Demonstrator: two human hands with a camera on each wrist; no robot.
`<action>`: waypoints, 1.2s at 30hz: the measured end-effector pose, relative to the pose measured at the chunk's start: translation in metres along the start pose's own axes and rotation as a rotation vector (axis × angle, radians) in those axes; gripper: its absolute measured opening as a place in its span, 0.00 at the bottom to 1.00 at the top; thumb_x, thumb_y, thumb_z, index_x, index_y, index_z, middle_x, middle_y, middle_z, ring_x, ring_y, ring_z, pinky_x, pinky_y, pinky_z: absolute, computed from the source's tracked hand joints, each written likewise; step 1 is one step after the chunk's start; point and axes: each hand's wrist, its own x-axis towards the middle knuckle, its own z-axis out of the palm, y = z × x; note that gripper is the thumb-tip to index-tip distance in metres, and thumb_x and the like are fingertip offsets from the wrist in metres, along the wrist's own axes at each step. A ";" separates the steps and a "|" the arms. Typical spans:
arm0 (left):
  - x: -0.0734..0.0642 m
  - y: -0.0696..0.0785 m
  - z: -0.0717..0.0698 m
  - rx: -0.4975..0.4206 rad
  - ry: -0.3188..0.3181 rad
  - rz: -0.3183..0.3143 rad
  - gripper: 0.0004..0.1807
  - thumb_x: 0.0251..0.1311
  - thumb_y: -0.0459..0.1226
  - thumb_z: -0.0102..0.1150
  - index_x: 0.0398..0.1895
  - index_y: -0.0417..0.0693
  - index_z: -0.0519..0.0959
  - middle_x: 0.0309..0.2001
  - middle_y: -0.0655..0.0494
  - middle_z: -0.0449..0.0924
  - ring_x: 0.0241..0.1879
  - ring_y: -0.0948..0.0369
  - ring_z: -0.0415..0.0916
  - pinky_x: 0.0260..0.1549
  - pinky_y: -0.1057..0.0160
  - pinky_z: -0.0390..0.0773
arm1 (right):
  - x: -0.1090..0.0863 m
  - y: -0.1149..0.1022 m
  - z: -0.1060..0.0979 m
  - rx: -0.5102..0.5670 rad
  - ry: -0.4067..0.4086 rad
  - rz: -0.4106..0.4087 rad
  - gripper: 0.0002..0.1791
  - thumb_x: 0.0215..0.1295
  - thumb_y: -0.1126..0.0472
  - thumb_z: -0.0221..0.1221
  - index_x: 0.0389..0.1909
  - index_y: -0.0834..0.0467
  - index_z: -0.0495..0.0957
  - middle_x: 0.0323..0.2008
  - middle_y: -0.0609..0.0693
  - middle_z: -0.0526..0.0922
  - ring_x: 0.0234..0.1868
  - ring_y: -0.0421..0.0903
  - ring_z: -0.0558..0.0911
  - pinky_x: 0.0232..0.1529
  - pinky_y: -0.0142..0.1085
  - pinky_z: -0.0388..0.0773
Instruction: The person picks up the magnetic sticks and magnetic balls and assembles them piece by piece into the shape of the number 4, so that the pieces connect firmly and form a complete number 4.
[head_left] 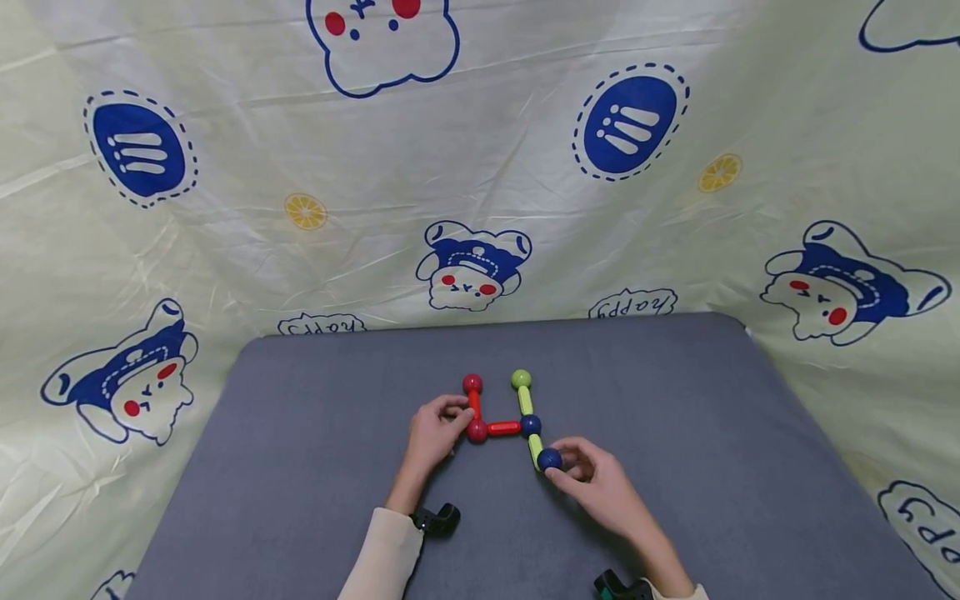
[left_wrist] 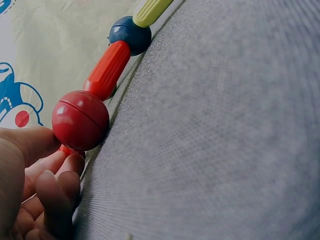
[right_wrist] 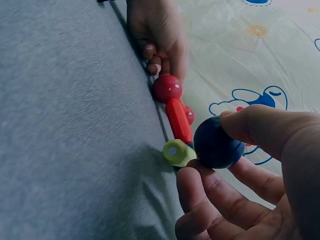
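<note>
Magnetic balls and sticks form a joined shape on the grey table. My left hand (head_left: 435, 433) pinches a red stick (head_left: 475, 403) beside the near red ball (left_wrist: 80, 120); another red ball (head_left: 472, 382) tops that stick. A second red stick (head_left: 504, 428) links the near ball to a blue ball (head_left: 531, 424). From this blue ball, one yellow-green stick (head_left: 526, 400) runs back to a green ball (head_left: 521, 379), and another yellow-green stick (right_wrist: 176, 153) points forward, its end face showing. Between thumb and fingers, my right hand (head_left: 596, 483) holds a second blue ball (right_wrist: 217, 143), close beside that stick's end.
The grey padded table (head_left: 337, 375) spreads around the shape. Behind and at both sides hangs a pale printed sheet (head_left: 495, 150). Dark bands (head_left: 438, 521) with camera mounts sit on both wrists.
</note>
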 end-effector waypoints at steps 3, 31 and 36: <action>0.000 0.000 0.000 -0.002 0.003 0.002 0.12 0.64 0.41 0.69 0.48 0.46 0.86 0.35 0.51 0.88 0.10 0.66 0.68 0.11 0.64 0.74 | -0.002 0.003 0.000 -0.023 -0.010 0.026 0.21 0.63 0.56 0.72 0.55 0.57 0.80 0.42 0.52 0.86 0.31 0.42 0.80 0.29 0.32 0.75; 0.000 -0.002 0.002 -0.009 -0.001 0.008 0.13 0.64 0.42 0.69 0.48 0.47 0.86 0.35 0.52 0.87 0.10 0.66 0.69 0.11 0.62 0.75 | 0.000 0.003 0.012 -0.230 0.002 0.106 0.23 0.58 0.55 0.75 0.52 0.57 0.82 0.35 0.46 0.83 0.29 0.42 0.75 0.28 0.32 0.72; 0.000 -0.002 0.002 0.005 0.002 -0.019 0.12 0.65 0.42 0.69 0.48 0.49 0.86 0.35 0.53 0.87 0.11 0.65 0.69 0.12 0.62 0.76 | 0.010 -0.002 0.011 -0.241 -0.012 0.107 0.24 0.62 0.50 0.72 0.53 0.61 0.83 0.33 0.46 0.83 0.29 0.42 0.76 0.29 0.34 0.72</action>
